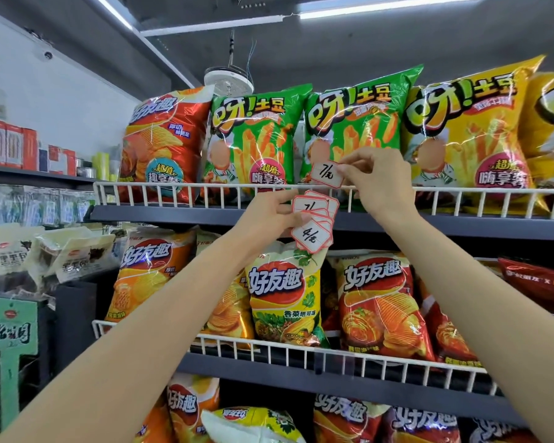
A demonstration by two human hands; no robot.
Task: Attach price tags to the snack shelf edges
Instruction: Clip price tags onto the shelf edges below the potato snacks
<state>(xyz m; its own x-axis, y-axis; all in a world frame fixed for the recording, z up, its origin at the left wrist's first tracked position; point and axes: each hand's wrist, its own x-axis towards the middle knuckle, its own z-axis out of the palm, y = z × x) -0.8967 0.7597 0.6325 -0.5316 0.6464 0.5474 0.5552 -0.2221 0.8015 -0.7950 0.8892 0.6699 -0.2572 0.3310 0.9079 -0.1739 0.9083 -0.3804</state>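
My right hand [379, 183] pinches a single white price tag [326, 175] with a red border, marked 7, and holds it at the white wire rail [179, 188] of the top shelf, in front of a green snack bag [354, 132]. My left hand [269, 215] grips a fanned stack of price tags [314, 223] just below that rail, against the dark shelf edge [173, 215]. The lowest tag in the stack reads 4.
Red, green and yellow chip bags fill the top shelf. The middle shelf [333, 367] holds orange, yellow and red chip bags behind another wire rail. More bags stand below. At left is a neighbouring shelf [29, 174] with boxes and packets.
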